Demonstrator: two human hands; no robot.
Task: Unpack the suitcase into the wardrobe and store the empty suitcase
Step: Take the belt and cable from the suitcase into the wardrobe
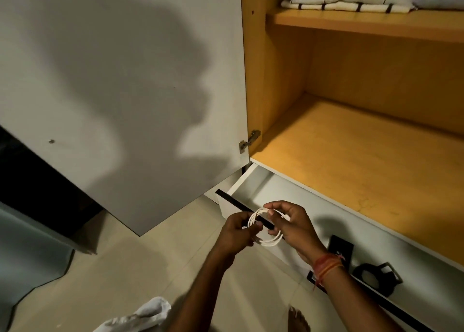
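A coiled white cable [270, 242] hangs between both hands, just above the front edge of an open white drawer [278, 193]. My left hand [237, 233] pinches the coil on its left side. My right hand [295, 225] pinches it at the top right with thumb and fingers. The wardrobe [351, 155] stands open, with a bare wooden shelf in the middle. Folded checked cloths [346, 0] lie on the upper shelf. The suitcase is not in view.
The white wardrobe door [125, 93] swings open to the left. Inside the drawer lie a black round object with a strap [374, 277] and a black flat item [340, 248]. White cloth [143, 316] lies on the tiled floor near a bare foot [297, 318].
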